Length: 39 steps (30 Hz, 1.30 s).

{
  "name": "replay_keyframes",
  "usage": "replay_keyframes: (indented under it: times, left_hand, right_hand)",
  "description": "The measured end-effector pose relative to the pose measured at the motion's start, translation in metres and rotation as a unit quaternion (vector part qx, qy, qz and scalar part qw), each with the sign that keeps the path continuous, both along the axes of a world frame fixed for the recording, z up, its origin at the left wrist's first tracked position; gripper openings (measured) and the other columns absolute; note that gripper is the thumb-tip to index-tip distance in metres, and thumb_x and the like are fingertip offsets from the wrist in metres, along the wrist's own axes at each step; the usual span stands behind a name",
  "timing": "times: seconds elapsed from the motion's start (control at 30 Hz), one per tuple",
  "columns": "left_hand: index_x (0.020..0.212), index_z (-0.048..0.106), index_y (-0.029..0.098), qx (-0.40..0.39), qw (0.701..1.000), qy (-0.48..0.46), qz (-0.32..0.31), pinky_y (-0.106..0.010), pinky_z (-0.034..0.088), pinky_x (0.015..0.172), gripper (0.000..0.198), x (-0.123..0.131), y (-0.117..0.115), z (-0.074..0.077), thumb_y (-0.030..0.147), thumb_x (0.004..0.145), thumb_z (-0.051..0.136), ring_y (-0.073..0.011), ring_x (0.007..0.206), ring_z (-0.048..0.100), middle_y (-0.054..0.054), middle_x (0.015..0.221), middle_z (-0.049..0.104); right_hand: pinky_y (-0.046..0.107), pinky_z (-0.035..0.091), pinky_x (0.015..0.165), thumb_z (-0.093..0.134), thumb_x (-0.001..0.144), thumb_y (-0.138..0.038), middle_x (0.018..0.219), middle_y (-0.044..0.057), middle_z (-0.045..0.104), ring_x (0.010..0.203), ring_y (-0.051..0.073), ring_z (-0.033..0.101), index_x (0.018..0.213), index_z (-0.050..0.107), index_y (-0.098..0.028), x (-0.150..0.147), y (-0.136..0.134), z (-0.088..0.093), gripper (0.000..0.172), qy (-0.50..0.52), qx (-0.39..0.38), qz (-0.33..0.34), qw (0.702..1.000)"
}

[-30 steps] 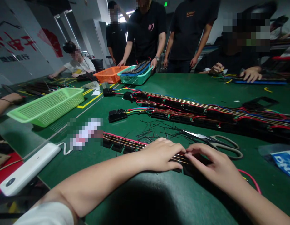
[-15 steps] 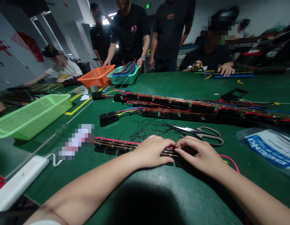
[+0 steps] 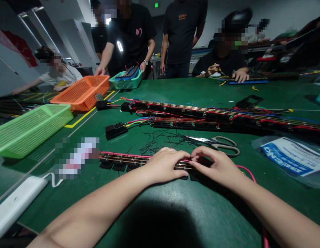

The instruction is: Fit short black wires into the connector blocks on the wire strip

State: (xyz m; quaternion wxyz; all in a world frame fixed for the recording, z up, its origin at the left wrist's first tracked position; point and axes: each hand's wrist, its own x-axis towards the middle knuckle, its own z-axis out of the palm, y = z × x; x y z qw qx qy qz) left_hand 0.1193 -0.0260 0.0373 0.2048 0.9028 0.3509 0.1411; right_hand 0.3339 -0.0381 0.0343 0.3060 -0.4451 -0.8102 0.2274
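Observation:
A wired strip [image 3: 120, 160] of black blocks, with brass-coloured rods and a red wire along it, lies on the green table in front of me. My left hand [image 3: 167, 166] is closed over its middle, thumb on the near side. Just to the right, my right hand [image 3: 213, 162] pinches at the strip beside my left fingertips. Whatever sits between its thumb and forefinger is too small to make out. Beyond my hands lie loose black cable ties [image 3: 156, 141] and a pair of scissors [image 3: 218, 142]. A red wire [image 3: 249, 171] curves out past my right wrist.
Farther back are more wired strips [image 3: 191, 112] with a black connector [image 3: 115, 131]. A light green basket [image 3: 33, 129] and white power strip [image 3: 20, 206] stand left, a plastic bag [image 3: 294, 156] right. Across the table a person handles an orange basket [image 3: 84, 91] and a teal basket [image 3: 127, 82].
A person across the table has moved the orange basket left and nearer, beside the light green one. The view has shifted slightly. My hands stay at the same part of the strip.

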Motion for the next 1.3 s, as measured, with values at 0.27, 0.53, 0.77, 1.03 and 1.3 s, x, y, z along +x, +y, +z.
replay_keyframes:
  times: [0.27,0.53,0.77,1.03,1.3]
  left_hand:
    - [0.128,0.05,0.024,-0.004,1.0,-0.003,0.0,-0.042,0.042,0.101,0.053,-0.0006,0.0007,-0.0001,0.045,0.083,0.067,-0.0255,0.115,0.06,-0.005,0.124,0.066]
    - [0.126,0.049,0.026,-0.001,1.0,-0.006,-0.001,-0.041,0.042,0.101,0.051,-0.0008,0.0009,-0.0014,0.043,0.082,0.068,-0.025,0.117,0.059,-0.004,0.126,0.065]
    - [0.127,0.049,0.024,-0.002,1.0,-0.007,-0.002,-0.042,0.042,0.101,0.052,-0.0013,0.001,-0.0014,0.043,0.082,0.068,-0.0259,0.116,0.059,-0.005,0.125,0.066]
    - [0.127,0.05,0.024,-0.01,1.0,-0.001,0.004,-0.042,0.042,0.102,0.052,-0.0007,0.0004,0.0015,0.043,0.082,0.068,-0.0259,0.116,0.059,-0.005,0.124,0.066]
    - [0.126,0.05,0.025,-0.004,1.0,-0.006,0.0,-0.042,0.042,0.102,0.05,-0.0012,-0.0002,0.0003,0.042,0.082,0.068,-0.0255,0.116,0.059,-0.004,0.123,0.066]
  right_hand:
    - [0.029,0.052,0.065,0.061,0.086,-0.031,0.079,0.003,0.07,0.07,0.017,0.065,0.086,0.064,-0.021,0.0,0.0017,0.0014,0.011,-0.015,0.011,-0.003,1.0]
    - [0.03,0.054,0.066,0.06,0.085,-0.031,0.079,0.003,0.071,0.069,0.017,0.066,0.086,0.066,-0.022,-0.0013,0.0007,0.0031,0.011,-0.011,0.018,-0.006,1.0]
    - [0.029,0.053,0.066,0.061,0.085,-0.03,0.079,0.003,0.071,0.069,0.017,0.066,0.087,0.066,-0.021,-0.0006,0.0016,0.0016,0.01,-0.008,0.021,-0.002,1.0]
    - [0.03,0.054,0.067,0.061,0.084,-0.033,0.078,0.003,0.071,0.07,0.018,0.066,0.086,0.065,-0.021,-0.002,0.0015,0.003,0.013,-0.004,0.015,-0.008,1.0]
    - [0.03,0.054,0.067,0.061,0.084,-0.034,0.078,0.003,0.071,0.07,0.018,0.066,0.086,0.066,-0.021,-0.0008,0.0023,0.003,0.014,0.0,0.009,-0.011,1.0]
